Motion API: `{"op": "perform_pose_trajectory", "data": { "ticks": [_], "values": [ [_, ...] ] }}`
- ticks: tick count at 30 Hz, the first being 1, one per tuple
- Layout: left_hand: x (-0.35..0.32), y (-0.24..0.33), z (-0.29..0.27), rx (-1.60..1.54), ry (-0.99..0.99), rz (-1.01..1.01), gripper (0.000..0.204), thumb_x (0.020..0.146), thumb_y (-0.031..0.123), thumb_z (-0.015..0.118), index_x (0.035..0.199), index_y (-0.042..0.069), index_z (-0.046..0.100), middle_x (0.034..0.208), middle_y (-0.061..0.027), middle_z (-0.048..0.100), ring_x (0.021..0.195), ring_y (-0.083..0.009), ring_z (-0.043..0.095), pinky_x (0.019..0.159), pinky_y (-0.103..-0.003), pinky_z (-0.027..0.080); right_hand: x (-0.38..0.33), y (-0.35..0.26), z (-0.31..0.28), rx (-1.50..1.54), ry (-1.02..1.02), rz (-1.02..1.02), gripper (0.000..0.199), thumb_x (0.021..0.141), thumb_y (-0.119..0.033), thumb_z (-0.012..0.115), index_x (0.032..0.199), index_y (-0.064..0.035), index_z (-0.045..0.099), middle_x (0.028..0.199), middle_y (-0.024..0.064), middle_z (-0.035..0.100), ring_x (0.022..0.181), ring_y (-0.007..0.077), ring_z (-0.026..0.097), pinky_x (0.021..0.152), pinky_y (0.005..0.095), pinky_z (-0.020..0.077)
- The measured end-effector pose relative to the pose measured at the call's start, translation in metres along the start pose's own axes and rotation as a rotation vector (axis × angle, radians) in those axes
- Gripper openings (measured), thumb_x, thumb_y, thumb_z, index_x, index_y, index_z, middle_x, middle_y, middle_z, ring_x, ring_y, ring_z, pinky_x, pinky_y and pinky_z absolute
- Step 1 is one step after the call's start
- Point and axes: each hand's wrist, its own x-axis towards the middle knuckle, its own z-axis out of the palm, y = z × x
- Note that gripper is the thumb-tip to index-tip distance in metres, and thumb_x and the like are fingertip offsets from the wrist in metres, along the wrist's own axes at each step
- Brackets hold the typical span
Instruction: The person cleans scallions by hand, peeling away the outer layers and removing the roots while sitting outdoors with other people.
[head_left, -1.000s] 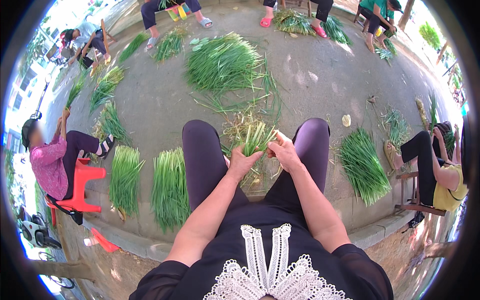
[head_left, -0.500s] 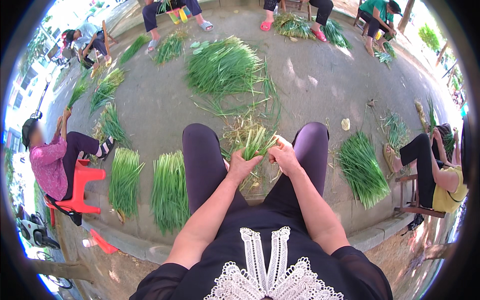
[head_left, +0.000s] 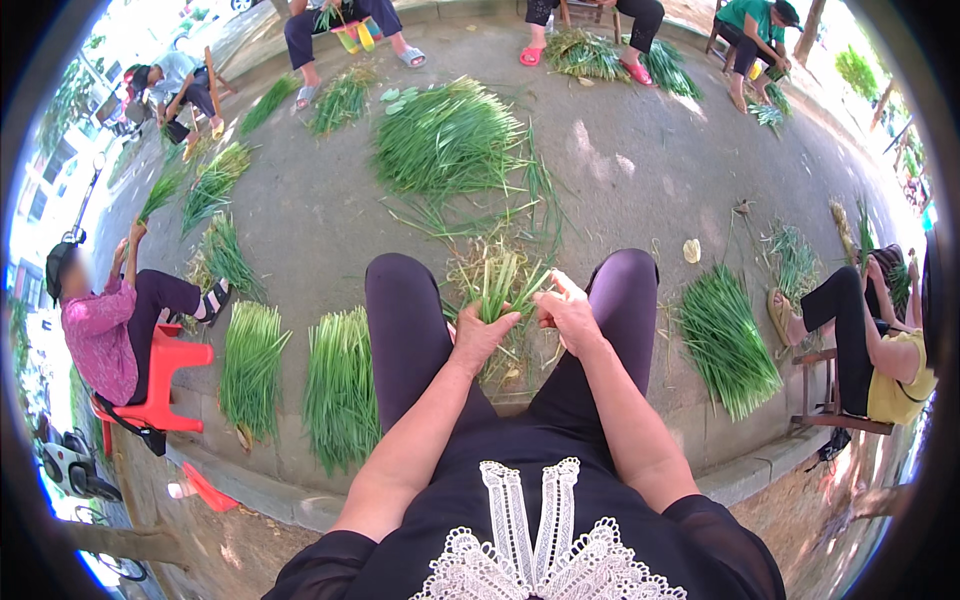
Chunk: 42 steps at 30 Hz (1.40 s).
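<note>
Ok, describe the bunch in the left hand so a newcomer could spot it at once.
Find the two dark purple knees in the middle of the picture. Between them, the left hand grips a small bunch of green stalks, with the right hand beside it. Unlike the heaps nearby, which lie on the ground, this bunch is held.

Both forearms point(head_left: 415, 455) angle inward here, meeting between parted knees point(head_left: 405, 285): left hand point(head_left: 482, 338) curled in a grip, right hand point(head_left: 570, 317) just beside it, half curled itself!
</note>
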Motion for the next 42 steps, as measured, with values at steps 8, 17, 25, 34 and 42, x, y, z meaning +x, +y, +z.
{"op": "perform_pose_trajectory", "data": {
  "ticks": [8, 17, 25, 34, 42],
  "values": [
    [-0.002, 0.001, 0.001, 0.282, -0.005, 0.167, 0.018, 0.068, 0.012, 0.071, 0.080, 0.002, 0.062, 0.070, -0.0010, 0.060, 0.062, -0.0068, 0.052, 0.057, -0.024, 0.044, 0.002, 0.004, 0.000, 0.016, -0.053, 0.071, 0.015, 0.079, -0.005, 0.056, 0.093, -0.0054, 0.050, 0.065, -0.0006, 0.051, 0.054, 0.0075, 0.047, 0.051, 0.0224, 0.0416],
    [-0.005, 0.008, 0.005, 0.360, 0.024, 0.221, 0.018, 0.068, 0.012, 0.070, 0.080, 0.002, 0.062, 0.068, 0.0007, 0.059, 0.061, -0.0042, 0.049, 0.057, -0.023, 0.043, -0.001, 0.002, 0.001, 0.017, -0.057, 0.049, 0.015, 0.076, -0.002, 0.055, 0.091, -0.0049, 0.051, 0.064, -0.0008, 0.051, 0.057, 0.0082, 0.049, 0.053, 0.0241, 0.0442],
    [-0.006, 0.005, 0.007, 0.540, 0.066, 0.351, 0.018, 0.068, 0.013, 0.070, 0.081, 0.004, 0.062, 0.067, -0.0046, 0.059, 0.058, -0.0096, 0.053, 0.057, -0.025, 0.044, 0.000, 0.001, 0.002, -0.031, -0.026, 0.039, 0.017, 0.075, -0.002, 0.050, 0.092, -0.0045, 0.053, 0.062, -0.0009, 0.049, 0.052, 0.0072, 0.044, 0.049, 0.0236, 0.0415],
    [-0.006, 0.001, 0.010, 0.636, 0.110, 0.636, 0.021, 0.066, 0.011, 0.070, 0.084, 0.004, 0.062, 0.080, -0.0117, 0.062, 0.074, -0.0271, 0.061, 0.065, -0.032, 0.048, 0.008, 0.012, -0.005, 0.028, 0.037, 0.078, 0.004, 0.075, -0.002, 0.051, 0.078, -0.0053, 0.051, 0.062, 0.0012, 0.050, 0.053, 0.0091, 0.048, 0.047, 0.0240, 0.0417],
    [-0.007, -0.001, 0.012, 0.563, 0.073, 0.386, 0.020, 0.068, 0.013, 0.070, 0.084, 0.004, 0.062, 0.069, -0.0068, 0.061, 0.062, -0.0140, 0.059, 0.060, -0.028, 0.046, 0.008, 0.010, -0.001, 0.025, 0.044, 0.060, 0.004, 0.073, -0.001, 0.051, 0.074, -0.0050, 0.050, 0.059, -0.0003, 0.046, 0.048, 0.0079, 0.041, 0.042, 0.0244, 0.0336]
  ]
}}
